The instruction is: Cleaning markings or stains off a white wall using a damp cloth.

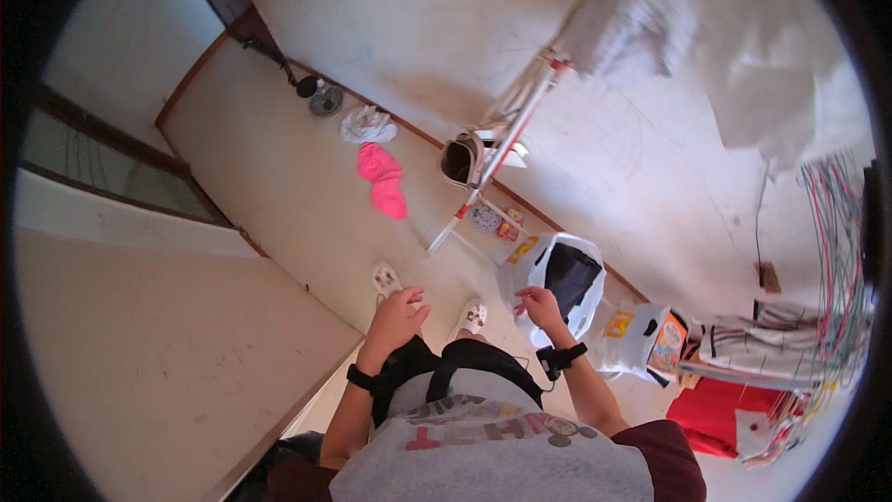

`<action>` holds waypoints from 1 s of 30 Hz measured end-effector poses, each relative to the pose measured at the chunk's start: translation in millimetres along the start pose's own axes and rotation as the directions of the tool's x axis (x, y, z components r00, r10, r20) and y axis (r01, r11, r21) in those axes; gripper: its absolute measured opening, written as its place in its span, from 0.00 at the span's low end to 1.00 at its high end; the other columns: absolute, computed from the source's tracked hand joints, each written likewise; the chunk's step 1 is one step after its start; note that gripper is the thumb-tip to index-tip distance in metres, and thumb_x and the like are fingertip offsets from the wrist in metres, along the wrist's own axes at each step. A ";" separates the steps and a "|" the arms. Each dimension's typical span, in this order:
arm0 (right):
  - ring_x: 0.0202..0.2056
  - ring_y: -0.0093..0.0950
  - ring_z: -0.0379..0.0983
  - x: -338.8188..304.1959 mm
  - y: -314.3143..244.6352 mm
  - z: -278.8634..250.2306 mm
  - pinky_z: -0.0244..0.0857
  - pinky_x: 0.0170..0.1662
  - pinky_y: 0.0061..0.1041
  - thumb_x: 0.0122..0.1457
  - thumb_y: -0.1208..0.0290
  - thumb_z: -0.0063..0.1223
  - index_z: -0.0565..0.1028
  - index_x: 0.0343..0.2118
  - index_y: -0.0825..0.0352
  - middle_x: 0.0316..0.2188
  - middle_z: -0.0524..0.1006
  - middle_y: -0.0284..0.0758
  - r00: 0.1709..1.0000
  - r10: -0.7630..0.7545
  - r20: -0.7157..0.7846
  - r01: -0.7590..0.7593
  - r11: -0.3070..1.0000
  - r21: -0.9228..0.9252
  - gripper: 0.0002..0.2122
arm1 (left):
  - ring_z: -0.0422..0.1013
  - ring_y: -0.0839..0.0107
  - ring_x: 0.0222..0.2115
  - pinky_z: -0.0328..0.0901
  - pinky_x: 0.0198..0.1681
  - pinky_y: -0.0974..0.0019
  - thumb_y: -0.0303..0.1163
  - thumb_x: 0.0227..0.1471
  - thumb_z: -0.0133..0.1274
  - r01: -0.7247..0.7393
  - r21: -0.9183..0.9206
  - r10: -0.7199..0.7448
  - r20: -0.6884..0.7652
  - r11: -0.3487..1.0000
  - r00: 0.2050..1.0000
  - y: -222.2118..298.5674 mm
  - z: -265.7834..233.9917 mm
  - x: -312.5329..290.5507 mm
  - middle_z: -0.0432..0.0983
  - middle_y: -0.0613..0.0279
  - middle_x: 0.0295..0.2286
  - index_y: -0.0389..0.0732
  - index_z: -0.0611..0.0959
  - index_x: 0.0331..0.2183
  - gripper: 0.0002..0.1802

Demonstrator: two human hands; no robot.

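Observation:
My left hand (398,319) hovers in front of my body, its fingers loosely bent and apart, with nothing visible in it. Level with it on the other side, my right hand (541,310) is also empty, fingers spread and pointing inward. The right hand is nearest to a white plastic bag (523,276) whose open top shows dark folded cloth (570,274); in this view the hand overlaps the bag's edge, and I cannot tell whether it touches. Black bands circle both wrists, and the right one carries a small dark device (548,363).
A folding rack with red joints (520,125) leans by the wall, pale cloth (641,14) hanging above. Along the floor lie a bright pink bundle (382,181), a crumpled white bag (368,125) and an open-topped container (457,163). Several hangers (832,242) and red cloth (711,418) stand right.

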State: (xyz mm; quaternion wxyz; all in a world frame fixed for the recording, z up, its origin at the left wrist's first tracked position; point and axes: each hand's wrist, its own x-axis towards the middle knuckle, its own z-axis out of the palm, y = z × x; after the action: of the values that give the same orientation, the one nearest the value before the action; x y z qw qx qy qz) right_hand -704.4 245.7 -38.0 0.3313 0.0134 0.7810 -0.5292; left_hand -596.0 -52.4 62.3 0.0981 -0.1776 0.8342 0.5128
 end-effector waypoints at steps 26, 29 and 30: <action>0.31 0.32 0.75 430.3 -178.8 278.5 0.72 0.35 0.28 0.50 0.80 0.43 0.70 0.36 0.78 0.29 0.75 0.44 0.932 0.251 0.262 -0.175 0.943 -0.282 0.11 | 0.72 0.61 0.37 0.64 0.42 0.64 0.25 0.44 0.51 0.415 -0.324 -0.522 -0.417 0.850 0.744 -178.2 -329.8 144.5 0.75 0.51 0.34 0.34 0.75 0.38 0.15; 0.28 0.29 0.75 505.3 -171.3 293.9 0.71 0.33 0.26 0.50 0.79 0.44 0.73 0.34 0.74 0.27 0.76 0.41 0.940 0.220 0.260 -0.135 0.942 -0.308 0.09 | 0.71 0.62 0.37 0.64 0.43 0.64 0.21 0.44 0.49 0.381 -0.342 -0.509 -0.497 0.859 0.703 -197.1 -338.3 180.9 0.74 0.53 0.35 0.34 0.74 0.39 0.16; 0.28 0.29 0.75 533.6 -166.6 302.1 0.71 0.33 0.26 0.50 0.79 0.44 0.73 0.34 0.74 0.27 0.76 0.41 0.941 0.229 0.251 -0.146 0.940 -0.308 0.09 | 0.71 0.63 0.37 0.64 0.43 0.64 0.20 0.44 0.48 0.407 -0.336 -0.528 -0.520 0.849 0.671 -201.8 -343.2 191.9 0.74 0.53 0.35 0.34 0.74 0.39 0.16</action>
State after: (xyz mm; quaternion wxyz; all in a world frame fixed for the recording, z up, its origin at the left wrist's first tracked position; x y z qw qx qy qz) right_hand -1030.5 -256.0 -252.0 0.4872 -0.0351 0.7886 -0.3735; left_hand -685.6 -478.4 -13.6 -0.0574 -0.5463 0.6939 0.4656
